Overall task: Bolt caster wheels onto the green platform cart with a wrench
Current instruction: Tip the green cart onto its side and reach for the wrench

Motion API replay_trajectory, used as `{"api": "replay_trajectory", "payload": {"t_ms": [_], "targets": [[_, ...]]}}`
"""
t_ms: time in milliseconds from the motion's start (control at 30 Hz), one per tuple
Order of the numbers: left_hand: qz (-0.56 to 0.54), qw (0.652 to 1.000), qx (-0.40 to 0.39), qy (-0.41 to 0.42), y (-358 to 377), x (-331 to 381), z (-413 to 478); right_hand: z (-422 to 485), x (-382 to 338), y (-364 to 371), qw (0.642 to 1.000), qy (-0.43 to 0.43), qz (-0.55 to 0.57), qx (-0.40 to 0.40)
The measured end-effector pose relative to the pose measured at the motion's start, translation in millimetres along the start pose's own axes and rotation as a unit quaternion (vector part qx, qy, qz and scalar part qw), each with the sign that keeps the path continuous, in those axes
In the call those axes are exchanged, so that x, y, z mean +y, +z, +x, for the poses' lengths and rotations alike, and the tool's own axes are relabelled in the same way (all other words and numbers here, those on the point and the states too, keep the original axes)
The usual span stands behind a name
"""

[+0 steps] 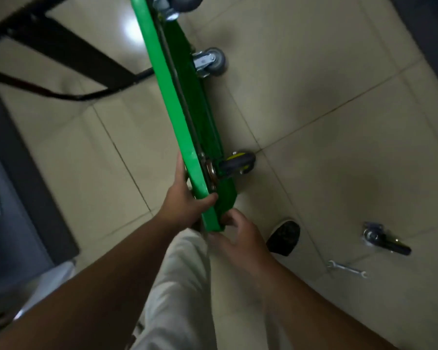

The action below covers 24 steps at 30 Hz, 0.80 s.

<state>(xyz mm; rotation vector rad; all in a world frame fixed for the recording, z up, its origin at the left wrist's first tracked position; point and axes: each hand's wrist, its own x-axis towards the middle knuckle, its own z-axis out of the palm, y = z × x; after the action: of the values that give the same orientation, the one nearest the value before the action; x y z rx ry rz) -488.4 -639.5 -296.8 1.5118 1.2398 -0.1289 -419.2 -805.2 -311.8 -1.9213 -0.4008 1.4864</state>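
The green platform cart [180, 117] stands tipped on its long edge over the tiled floor [314, 147], running from 12 o'clock down to the middle of the view, with its underside facing 3 o'clock. Three caster wheels show on that underside:
- a grey caster [213, 61] at about 1 o'clock
- a dark caster with yellow on its hub [237, 162] near the centre
- a third caster [185, 0], cut off by the top edge

The left hand [187, 200] grips the cart's near end from the 9 o'clock side, with its thumb hooked over the green rim. The right hand [238, 232] has its fingers curled around the cart's nearest corner from the 4 o'clock side.

An open-ended wrench [347, 268] lies on the floor at 4 o'clock, well apart from both hands. Just beyond it is a dark item with a metal bracket [386, 239], too blurred to name. A shoe [283, 237] and a pale trouser leg [177, 286] sit below the hands. A black metal frame [68, 54] lies at 10 o'clock.
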Motion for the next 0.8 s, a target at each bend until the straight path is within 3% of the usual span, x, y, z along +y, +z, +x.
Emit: {"api": "replay_trajectory", "payload": {"t_ms": [167,367,800], "targets": [[-0.070,0.995,0.065,0.007,30,-13,-20,-4,26,-6,0.996,-0.091,-0.003,0.018],[-0.074,0.993,0.093,0.018,81,-29,-69,-35,73,-26,0.991,-0.135,-0.025,0.012],[-0.077,0.994,0.071,0.017,231,-74,-212,-170,201,-81,0.996,-0.056,-0.062,-0.028]]}}
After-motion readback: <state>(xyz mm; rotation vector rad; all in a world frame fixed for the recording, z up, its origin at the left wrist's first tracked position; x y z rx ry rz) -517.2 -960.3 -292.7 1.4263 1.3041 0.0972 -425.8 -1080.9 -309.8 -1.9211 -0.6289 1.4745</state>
